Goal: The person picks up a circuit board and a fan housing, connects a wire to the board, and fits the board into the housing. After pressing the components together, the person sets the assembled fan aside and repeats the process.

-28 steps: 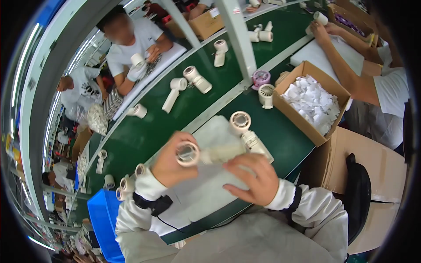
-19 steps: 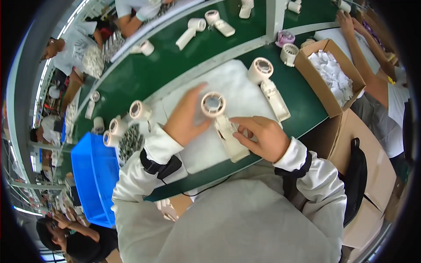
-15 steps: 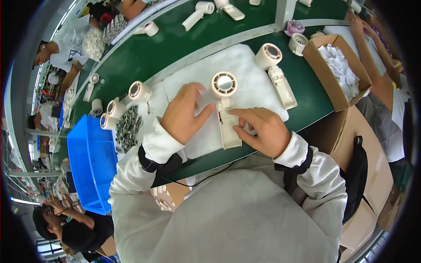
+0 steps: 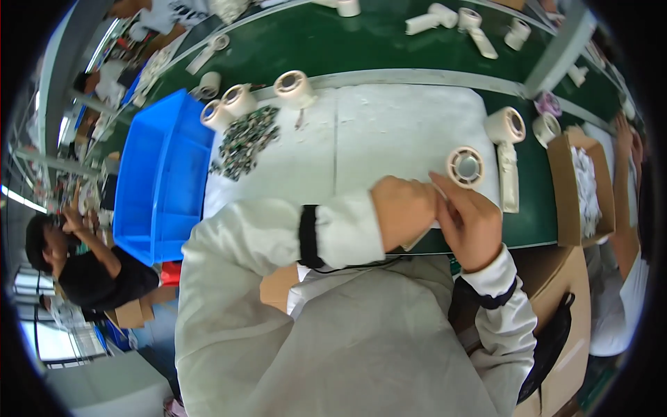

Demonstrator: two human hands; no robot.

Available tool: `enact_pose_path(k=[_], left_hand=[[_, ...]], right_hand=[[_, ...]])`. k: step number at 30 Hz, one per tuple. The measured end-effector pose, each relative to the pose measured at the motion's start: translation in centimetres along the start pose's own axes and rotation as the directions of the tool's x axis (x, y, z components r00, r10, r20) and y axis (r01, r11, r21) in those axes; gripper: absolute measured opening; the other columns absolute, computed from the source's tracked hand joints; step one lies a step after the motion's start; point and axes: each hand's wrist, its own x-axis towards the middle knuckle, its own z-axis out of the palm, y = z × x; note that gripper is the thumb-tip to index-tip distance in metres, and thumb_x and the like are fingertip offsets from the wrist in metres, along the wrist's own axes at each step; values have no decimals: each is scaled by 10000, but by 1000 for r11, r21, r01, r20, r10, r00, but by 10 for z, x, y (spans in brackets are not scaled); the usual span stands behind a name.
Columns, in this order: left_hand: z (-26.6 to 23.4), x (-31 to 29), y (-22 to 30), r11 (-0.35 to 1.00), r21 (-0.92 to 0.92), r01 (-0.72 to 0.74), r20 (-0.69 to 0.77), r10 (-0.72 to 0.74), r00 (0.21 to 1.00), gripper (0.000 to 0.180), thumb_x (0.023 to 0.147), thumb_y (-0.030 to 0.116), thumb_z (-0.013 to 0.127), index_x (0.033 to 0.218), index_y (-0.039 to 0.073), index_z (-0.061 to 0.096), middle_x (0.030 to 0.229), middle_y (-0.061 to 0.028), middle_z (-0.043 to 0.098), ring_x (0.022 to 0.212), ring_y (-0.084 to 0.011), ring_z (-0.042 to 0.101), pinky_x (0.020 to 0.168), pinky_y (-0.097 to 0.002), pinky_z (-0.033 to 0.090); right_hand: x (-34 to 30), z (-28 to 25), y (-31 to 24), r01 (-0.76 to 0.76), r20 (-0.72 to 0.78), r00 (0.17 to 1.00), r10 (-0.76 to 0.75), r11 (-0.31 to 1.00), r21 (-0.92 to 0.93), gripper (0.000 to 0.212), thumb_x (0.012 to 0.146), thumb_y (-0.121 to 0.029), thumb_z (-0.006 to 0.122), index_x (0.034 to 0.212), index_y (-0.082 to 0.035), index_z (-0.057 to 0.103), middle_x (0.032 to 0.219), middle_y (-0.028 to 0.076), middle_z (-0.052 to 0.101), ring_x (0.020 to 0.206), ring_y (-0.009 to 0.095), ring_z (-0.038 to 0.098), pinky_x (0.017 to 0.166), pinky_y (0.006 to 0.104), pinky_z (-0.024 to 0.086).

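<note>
A cream handheld fan with a round, ringed head lies at the right side of the white padded mat. Its handle is mostly covered by my hands; a pale edge shows below them. My left hand reaches across over the handle, back upward, its fingers hidden. Against it, my right hand has thumb and fingers brought together just below the fan head. Whatever lies between those fingertips is hidden. Beyond the mat's right edge rests another cream fan with its long handle.
A blue plastic bin stands left, beside a heap of small circuit boards and several cream fan heads. At right, a cardboard box holds white pieces. A metal post rises behind. Other people work nearby.
The view has turned left, so the mat appears farther right. My left hand has crossed rightward over the fan's handle and now meets my right hand, whose fingers have drawn together.
</note>
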Motion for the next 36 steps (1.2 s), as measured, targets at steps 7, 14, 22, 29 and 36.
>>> enact_pose_path(k=[7,14,22,29,36], left_hand=[[-37,18,4,942,270,-198,233,135,963,158,688,174,662,677,75,539,579,-40,520,518,-184,545,463,-315,397],[-6,-19,-5,982,137,-127,-54,135,989,152,734,182,670,764,73,569,627,-47,528,580,-196,575,527,-322,444],[-78,-35,-95,939,-141,315,138,-296,945,199,895,182,688,1026,37,653,976,-147,680,817,-370,685,712,-454,561],[-61,-90,-157,861,332,385,78,-431,899,169,898,145,688,1010,22,660,1058,-166,652,949,-371,664,779,-444,566],[-52,-89,-164,808,462,366,100,-457,884,94,878,47,648,954,-8,653,1033,-180,643,958,-359,630,850,-459,534]], right_hand=[[1,-3,9,-1,114,993,4,999,-32,308,803,-20,702,1110,-27,720,698,135,590,566,282,561,559,384,460],[7,-2,5,-159,135,980,149,985,68,172,821,-72,760,992,-51,745,625,93,602,460,197,525,468,333,402],[-5,-3,7,-245,106,967,230,956,162,131,840,-40,757,971,-34,759,610,51,585,444,105,402,454,272,332],[-3,1,6,-253,68,968,243,940,229,134,831,-58,774,964,-44,770,559,38,518,447,98,391,454,278,323],[-3,1,7,-263,64,965,255,932,251,136,830,-82,779,963,-53,776,538,38,485,446,102,389,459,288,324]])
